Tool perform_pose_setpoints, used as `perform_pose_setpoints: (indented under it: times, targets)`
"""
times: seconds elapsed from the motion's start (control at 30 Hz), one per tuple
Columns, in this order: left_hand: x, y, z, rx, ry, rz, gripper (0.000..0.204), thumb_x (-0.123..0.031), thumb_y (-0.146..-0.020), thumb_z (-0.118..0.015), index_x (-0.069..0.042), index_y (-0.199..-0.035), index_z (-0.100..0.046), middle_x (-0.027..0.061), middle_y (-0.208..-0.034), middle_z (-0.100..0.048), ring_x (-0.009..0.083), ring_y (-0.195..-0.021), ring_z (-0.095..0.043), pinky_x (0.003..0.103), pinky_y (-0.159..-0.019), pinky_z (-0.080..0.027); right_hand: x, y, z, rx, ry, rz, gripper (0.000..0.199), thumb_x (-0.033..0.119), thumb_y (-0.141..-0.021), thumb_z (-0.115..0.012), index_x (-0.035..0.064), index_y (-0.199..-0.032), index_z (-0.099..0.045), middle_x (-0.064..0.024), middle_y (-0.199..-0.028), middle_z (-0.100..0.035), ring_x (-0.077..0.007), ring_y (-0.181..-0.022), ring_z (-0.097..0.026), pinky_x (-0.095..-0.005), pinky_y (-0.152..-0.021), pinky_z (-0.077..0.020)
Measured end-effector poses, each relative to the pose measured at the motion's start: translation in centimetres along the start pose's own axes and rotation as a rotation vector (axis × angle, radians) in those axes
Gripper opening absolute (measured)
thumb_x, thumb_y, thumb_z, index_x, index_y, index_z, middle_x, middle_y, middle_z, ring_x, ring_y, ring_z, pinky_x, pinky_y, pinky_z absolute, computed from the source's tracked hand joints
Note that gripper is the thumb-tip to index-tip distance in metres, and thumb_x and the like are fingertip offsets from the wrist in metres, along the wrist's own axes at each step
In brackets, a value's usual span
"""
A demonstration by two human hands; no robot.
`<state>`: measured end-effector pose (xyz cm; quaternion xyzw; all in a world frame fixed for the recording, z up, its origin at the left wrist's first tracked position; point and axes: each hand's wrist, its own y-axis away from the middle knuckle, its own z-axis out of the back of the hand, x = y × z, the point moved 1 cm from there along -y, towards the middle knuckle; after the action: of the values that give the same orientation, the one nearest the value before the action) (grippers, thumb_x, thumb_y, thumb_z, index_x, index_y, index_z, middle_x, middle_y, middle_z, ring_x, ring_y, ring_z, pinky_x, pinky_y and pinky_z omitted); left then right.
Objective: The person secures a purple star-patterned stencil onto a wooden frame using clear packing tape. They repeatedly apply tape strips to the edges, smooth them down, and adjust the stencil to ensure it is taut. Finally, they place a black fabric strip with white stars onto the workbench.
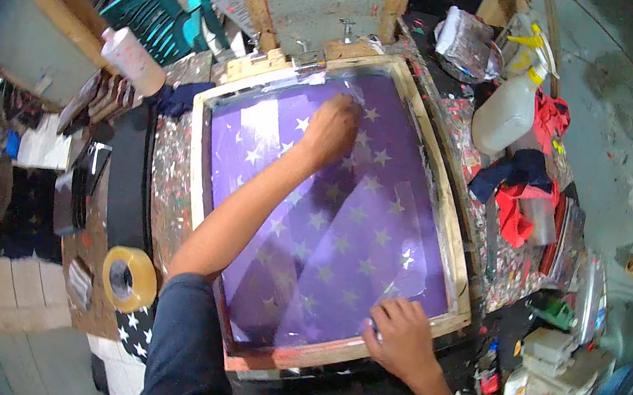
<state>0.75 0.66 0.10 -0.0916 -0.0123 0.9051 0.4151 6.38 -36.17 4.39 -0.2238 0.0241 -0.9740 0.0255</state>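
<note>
A wooden-framed printing screen (pixel 452 262) lies in front of me, its purple mesh (pixel 346 219) patterned with several pale stars. Clear, shiny strips that look like tape cover parts of the mesh. My left hand (pixel 332 131) reaches across to the far part of the mesh, its fingers curled down against the surface; whatever they may pinch is hidden. Close to the near right corner, my right hand (pixel 403 338) rests over the frame's inner edge. Its fingers are bent together around something small and pale that I cannot make out.
Left of the screen are a roll of clear tape (pixel 129 280), a black padded board (pixel 132 175) and a pinkish bottle (pixel 133 60). To the right stand a spray bottle (pixel 507 108) and red cloths (pixel 515 214). Metal hinge clamps (pixel 306 62) sit at the frame's far edge.
</note>
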Motion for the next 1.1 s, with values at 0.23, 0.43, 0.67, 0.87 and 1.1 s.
perform_pose_setpoints:
  times: [0.23,0.43,0.67,0.87,1.1]
  targets:
    - [-0.5,0.7,-2.7,-0.249,0.045,-0.103,0.049,-0.016,-0.09,-0.055,0.005,-0.134,-0.048,0.0248,-0.139,-0.049,0.0394,-0.133,-0.045,0.048,-0.108,-0.039,-1.3,1.8,-1.2,-0.032,-0.047,0.062,0.018,0.023,-0.086,-0.062,0.0055,-0.081,-0.059,-0.0119,-0.083,-0.057,-0.0296,-0.082,-0.056,-0.0428,-0.073,-0.0438]
    - [0.2,-2.2,-3.4,-0.128,-0.044,0.035,0.059,-0.033,-0.1,-0.042,0.005,-0.146,-0.036,0.0238,-0.152,-0.037,0.0371,-0.141,-0.036,0.046,-0.116,-0.031,-1.8,2.4,-1.6,-0.047,-0.035,0.125,0.022,0.024,-0.088,-0.063,0.0079,-0.074,-0.058,-0.0096,-0.075,-0.055,-0.0275,-0.074,-0.055,-0.0415,-0.069,-0.0436]
    - [1.6,-3.3,-4.0,-0.19,0.023,0.074,0.052,-0.031,-0.103,-0.037,0.001,-0.145,-0.04,0.0211,-0.152,-0.039,0.0351,-0.141,-0.037,0.048,-0.117,-0.028,-2.2,2.3,-1.7,-0.084,-0.069,0.162,0.023,0.026,-0.087,-0.065,0.0089,-0.072,-0.059,-0.008,-0.072,-0.055,-0.026,-0.07,-0.055,-0.0399,-0.067,-0.0436]
    - [3.4,-3.8,-3.9,-0.191,0.082,0.065,0.048,-0.019,-0.097,-0.044,-0.005,-0.143,-0.045,0.0152,-0.146,-0.049,0.0288,-0.135,-0.046,0.049,-0.114,-0.031,-2.0,2.4,-1.8,-0.054,-0.037,0.124,0.022,0.026,-0.086,-0.065,0.0083,-0.074,-0.058,-0.0079,-0.075,-0.054,-0.0259,-0.074,-0.055,-0.0404,-0.07,-0.0432]
    - [2.9,-3.7,-1.2,-0.134,0.355,0.071,0.051,-0.01,-0.089,-0.049,-0.004,-0.139,-0.049,0.0192,-0.142,-0.052,0.0354,-0.13,-0.05,0.048,-0.11,-0.038,-1.9,2.1,-2.2,-0.135,-0.021,0.157,0.02,0.024,-0.084,-0.064,0.0079,-0.074,-0.057,-0.0083,-0.076,-0.054,-0.0262,-0.075,-0.055,-0.0405,-0.071,-0.0431]
